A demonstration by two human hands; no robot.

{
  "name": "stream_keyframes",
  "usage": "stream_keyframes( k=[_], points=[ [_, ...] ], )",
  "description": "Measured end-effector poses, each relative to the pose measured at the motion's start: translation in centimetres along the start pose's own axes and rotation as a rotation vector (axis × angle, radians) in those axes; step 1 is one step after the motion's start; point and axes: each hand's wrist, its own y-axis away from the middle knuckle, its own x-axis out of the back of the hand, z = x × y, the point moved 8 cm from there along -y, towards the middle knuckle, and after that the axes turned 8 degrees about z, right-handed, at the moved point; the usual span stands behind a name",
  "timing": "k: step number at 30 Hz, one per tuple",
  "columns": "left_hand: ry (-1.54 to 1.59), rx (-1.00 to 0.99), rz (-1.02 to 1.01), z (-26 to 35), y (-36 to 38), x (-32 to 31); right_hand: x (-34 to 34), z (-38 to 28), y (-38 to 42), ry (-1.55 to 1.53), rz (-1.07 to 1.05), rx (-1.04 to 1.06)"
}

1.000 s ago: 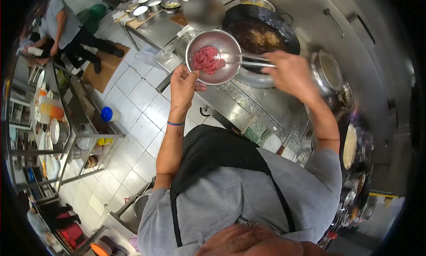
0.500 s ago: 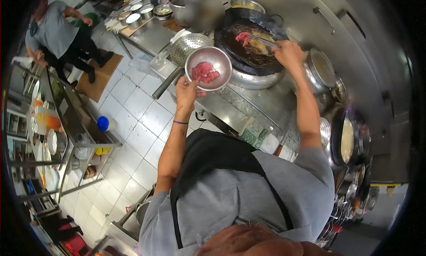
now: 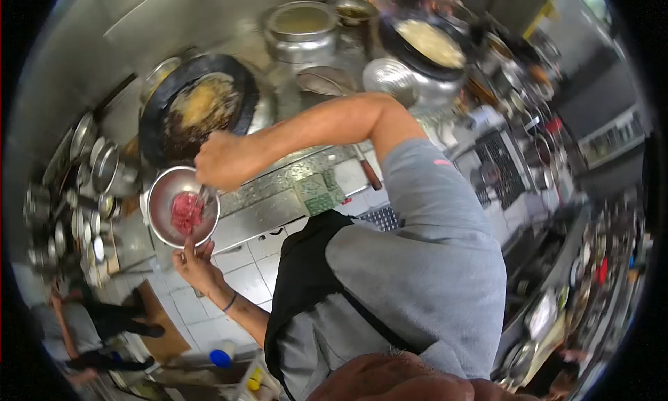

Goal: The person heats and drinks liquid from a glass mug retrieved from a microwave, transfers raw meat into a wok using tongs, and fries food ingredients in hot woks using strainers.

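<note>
Meat (image 3: pixel 186 212) is lying in the bowl (image 3: pixel 162 201), the left hand (image 3: pixel 197 265) is keeping its grip clamped on the rim, thumb over the edge, and the right hand (image 3: pixel 224 162) is closing its grip around the tongs (image 3: pixel 202 195), reaching down to the meat (the fist is hiding much of them, so whether their tips are together I cannot tell). Just beside the bowl, the wok (image 3: pixel 154 131) is holding dark oil and golden food (image 3: pixel 202 103), while a strainer (image 3: pixel 390 79) is resting farther along the bench (image 3: pixel 268 185).
</note>
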Motion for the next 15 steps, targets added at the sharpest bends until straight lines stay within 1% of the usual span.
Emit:
stream_keyframes(
  k=[1, 4, 7, 10, 11, 12, 13, 14, 15],
  points=[
    [-0.026, -0.004, -0.002, 0.1, -0.1, -0.4, -0.2, -0.4, 0.1, 0.019, 0.064, 0.020],
    [-0.037, 0.006, -0.008, -0.2, -1.0, -0.1, 1.5, 0.5, 0.2, 0.084, 0.197, -0.047],
    [-0.045, 0.048, -0.006, -1.8, -2.1, 0.0, 5.2, 2.9, 1.1, 0.080, 0.276, -0.175],
    [-0.023, 0.120, -0.017, -3.2, -1.9, -0.4, 6.0, 7.0, 0.9, 0.113, 0.196, -0.434],
    [-0.014, 0.132, 0.005, -3.2, -1.7, -0.1, 4.4, 9.3, 0.3, 0.127, 0.174, -0.528],
    [-0.006, 0.125, 0.009, -3.2, -1.6, 0.1, 4.4, 10.3, 0.2, 0.162, 0.107, -0.543],
    [0.003, 0.115, 0.021, -3.2, -1.6, 0.3, 2.6, 12.4, -0.7, 0.158, 0.125, -0.559],
    [0.020, 0.094, 0.010, -3.0, -1.5, 0.4, 1.8, 13.4, -1.0, 0.109, 0.051, -0.613],
    [0.039, 0.078, -0.016, -2.9, -1.4, 0.5, -0.1, 15.6, -1.3, 0.099, 0.027, -0.687]
  ],
)
